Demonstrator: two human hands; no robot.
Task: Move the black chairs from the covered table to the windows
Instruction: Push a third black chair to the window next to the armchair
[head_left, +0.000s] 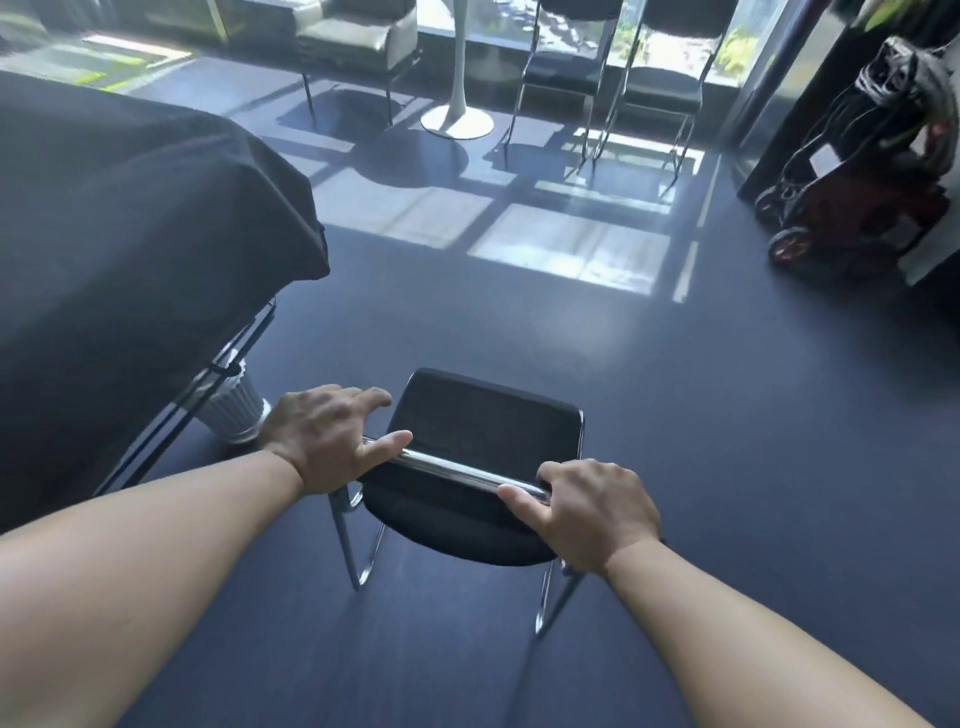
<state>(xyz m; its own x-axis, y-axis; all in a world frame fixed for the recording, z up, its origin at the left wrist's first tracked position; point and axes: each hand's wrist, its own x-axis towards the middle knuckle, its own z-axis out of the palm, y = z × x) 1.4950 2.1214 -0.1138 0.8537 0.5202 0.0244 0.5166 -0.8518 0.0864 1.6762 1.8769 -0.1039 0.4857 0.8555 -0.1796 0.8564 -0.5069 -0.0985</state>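
Gripping chrome top rail (457, 470) of black chair (488, 426): left hand (327, 441) curls over left corner, right hand (592, 509) wraps right end. Chair sits near covered table (130, 234), windows (498, 21) well ahead. Tubular frame likely light, stiff; chrome maybe slippery, so hold rail ends.

Both hands grip the near black chair's (493, 431) chrome back rail (457, 470): left hand (324, 439), right hand (592, 512); two black chairs (608, 78) stand far by the windows (514, 21).
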